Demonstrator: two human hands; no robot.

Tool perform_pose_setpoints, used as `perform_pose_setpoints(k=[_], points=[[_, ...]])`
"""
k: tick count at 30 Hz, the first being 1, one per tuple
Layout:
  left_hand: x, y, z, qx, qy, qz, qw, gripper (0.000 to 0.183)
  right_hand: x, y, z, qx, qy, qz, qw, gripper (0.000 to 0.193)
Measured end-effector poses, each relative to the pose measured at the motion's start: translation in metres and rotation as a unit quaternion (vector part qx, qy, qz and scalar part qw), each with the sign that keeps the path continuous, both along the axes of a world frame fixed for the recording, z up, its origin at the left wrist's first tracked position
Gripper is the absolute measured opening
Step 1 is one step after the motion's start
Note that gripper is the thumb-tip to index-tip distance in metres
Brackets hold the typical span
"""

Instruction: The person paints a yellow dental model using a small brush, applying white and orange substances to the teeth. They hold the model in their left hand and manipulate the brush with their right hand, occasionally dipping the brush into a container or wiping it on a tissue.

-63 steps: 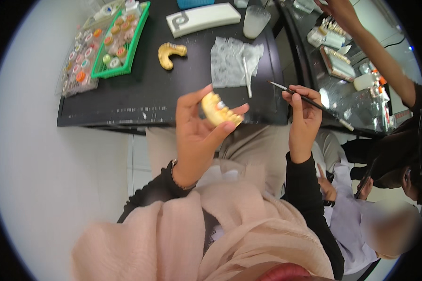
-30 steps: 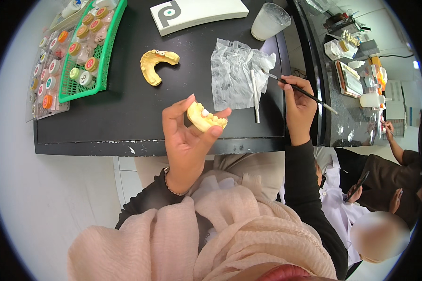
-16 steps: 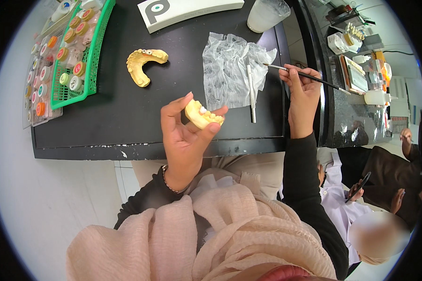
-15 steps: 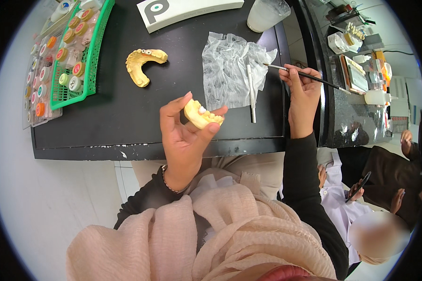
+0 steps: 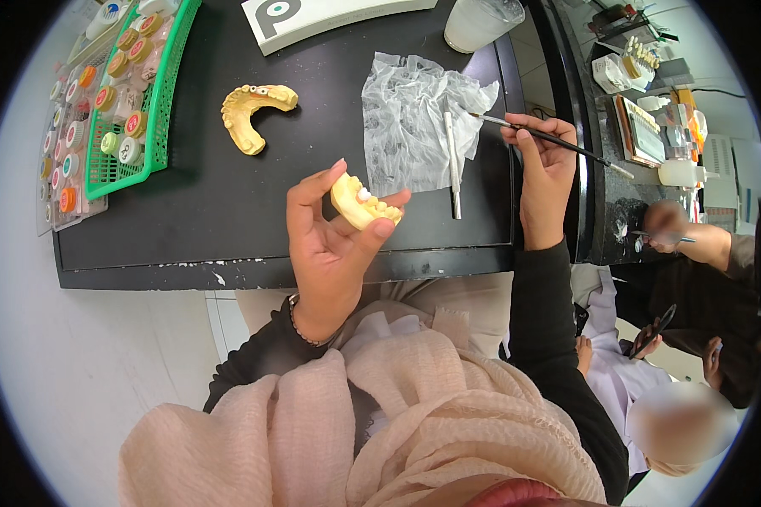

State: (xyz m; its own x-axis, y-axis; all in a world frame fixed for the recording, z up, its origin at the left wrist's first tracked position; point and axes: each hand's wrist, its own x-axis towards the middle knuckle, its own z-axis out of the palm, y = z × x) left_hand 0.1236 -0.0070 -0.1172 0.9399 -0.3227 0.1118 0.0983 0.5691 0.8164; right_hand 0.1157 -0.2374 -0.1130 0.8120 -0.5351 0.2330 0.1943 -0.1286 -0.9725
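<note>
Above the table's front edge, my left hand [image 5: 334, 245] grips a yellow plaster dental model [image 5: 359, 205] between thumb and fingers; one tooth on it is white. My right hand [image 5: 545, 169], at the table's right side, pinches a thin dark-handled brush [image 5: 558, 140]. The brush's tip points left, over the edge of a crumpled translucent sheet [image 5: 402, 127]; I cannot tell whether it touches. A slim silvery instrument [image 5: 453, 165] lies on the sheet's right part, its lower end reaching past it. A second yellow dental model [image 5: 243, 118], horseshoe shaped, rests on the black table to the left.
A green basket [image 5: 162, 127] of small capped jars stands at the left, beside a clear jar rack [image 5: 59, 182]. At the back are a white box [image 5: 330, 21] and a cloudy plastic cup [image 5: 480, 24]. Right, a dark counter [image 5: 604, 228] holds supplies; other people sit near it.
My hands keep their holds with hardly any movement. The table items appear shifted slightly up and left. At the right, another person's hand has come over the counter with a thin tool.
</note>
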Motion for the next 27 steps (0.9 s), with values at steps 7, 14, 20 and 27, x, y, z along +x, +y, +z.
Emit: perform_pose_setpoints(k=[7,14,20,27], points=[[0.001,0.002,0.0,-0.005,0.006,-0.005,1.0,0.051,0.0,-0.001,-0.001,-0.018,0.006,0.001,1.0,0.019],[0.001,0.001,0.002,0.003,0.002,-0.004,1.0,0.052,-0.002,0.0,0.003,-0.047,-0.003,-0.005,0.999,0.02],[0.001,0.001,0.002,0.007,0.0,-0.006,1.0,0.051,-0.001,0.001,0.004,-0.053,-0.001,0.005,0.999,0.021],[-0.004,0.003,0.02,0.004,0.026,-0.024,0.999,0.05,-0.022,0.015,0.034,0.042,-0.059,-0.02,0.997,0.024]])
